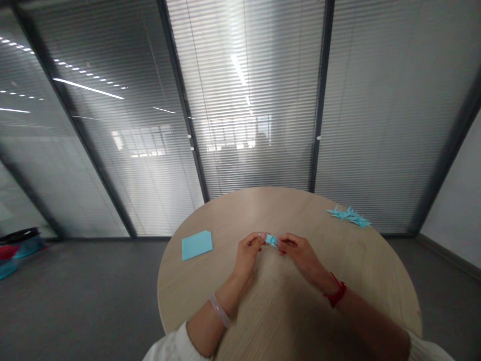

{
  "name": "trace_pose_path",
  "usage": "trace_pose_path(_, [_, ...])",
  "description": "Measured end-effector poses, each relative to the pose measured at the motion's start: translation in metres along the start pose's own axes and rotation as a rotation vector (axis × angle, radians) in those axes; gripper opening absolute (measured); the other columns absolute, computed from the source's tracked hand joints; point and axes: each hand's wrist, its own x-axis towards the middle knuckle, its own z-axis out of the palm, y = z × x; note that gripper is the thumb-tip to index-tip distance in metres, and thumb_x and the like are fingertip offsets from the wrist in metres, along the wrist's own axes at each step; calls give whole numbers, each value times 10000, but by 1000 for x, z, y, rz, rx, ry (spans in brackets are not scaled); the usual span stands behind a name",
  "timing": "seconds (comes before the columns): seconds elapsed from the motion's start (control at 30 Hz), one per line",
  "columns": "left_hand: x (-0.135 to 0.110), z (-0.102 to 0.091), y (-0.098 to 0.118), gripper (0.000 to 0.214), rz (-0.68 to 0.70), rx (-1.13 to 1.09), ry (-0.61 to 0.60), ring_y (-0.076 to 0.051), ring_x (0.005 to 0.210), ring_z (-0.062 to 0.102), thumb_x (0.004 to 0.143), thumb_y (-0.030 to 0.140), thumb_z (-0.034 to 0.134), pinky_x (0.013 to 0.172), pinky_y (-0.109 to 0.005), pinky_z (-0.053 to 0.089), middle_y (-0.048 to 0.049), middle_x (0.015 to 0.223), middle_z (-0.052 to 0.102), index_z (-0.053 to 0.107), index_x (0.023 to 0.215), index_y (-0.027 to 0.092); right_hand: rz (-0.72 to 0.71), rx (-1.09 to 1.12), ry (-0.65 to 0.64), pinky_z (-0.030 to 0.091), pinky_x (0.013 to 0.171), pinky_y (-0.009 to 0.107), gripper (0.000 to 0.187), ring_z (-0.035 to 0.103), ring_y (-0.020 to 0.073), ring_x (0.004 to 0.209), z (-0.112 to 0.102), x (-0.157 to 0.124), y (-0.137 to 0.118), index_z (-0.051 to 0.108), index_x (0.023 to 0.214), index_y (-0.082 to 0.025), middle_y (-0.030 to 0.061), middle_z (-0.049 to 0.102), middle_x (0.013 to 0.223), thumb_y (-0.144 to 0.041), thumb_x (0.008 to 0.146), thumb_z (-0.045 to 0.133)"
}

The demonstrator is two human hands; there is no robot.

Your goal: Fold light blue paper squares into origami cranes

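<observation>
A small folded piece of light blue paper (271, 240) is held between my two hands above the middle of the round table. My left hand (248, 251) pinches its left end between thumb and fingers. At the right end, my right hand (298, 251) grips it with closed fingertips. The fingers cover both ends, so its full shape is hidden. To the left lies a stack of light blue paper sheets (197, 244), apart from my hands. A pile of small folded blue paper pieces (349, 216) rests near the table's far right edge.
The round wooden table (278, 311) stands before a glass partition with blinds (259, 165). On the floor at far left sit a dark-rimmed bin (22, 239) and something red and blue (7, 255). A white wall (454, 215) is at the right.
</observation>
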Motion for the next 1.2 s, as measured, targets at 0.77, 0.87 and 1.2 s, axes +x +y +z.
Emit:
trace_pose_path(0.77, [0,-1,2,216,0,-49,-12,-139,671,535,742,352,681,638,-240,370,-33,705,655,718,810,149,132,285,-146,436,632,250,276,539,131,658,-2,-5,-10,708,787,-175,-11,618,708,-421,670,745])
trace_pose_path(0.87, [-1,0,4,217,26,-10,5,-144,658,541,738,362,679,635,-245,374,-29,685,662,721,799,157,157,234,-122,402,592,244,279,520,125,609,-1,-6,-17,692,732,-165,-19,604,648,-424,647,749])
trace_pose_path(1.2, [2,-2,-7,220,-11,-96,2,-135,680,543,751,362,679,665,-234,391,-31,725,660,710,809,152,146,161,-16,324,545,243,251,472,115,556,-2,-6,-11,636,631,-173,-43,560,570,-391,613,759])
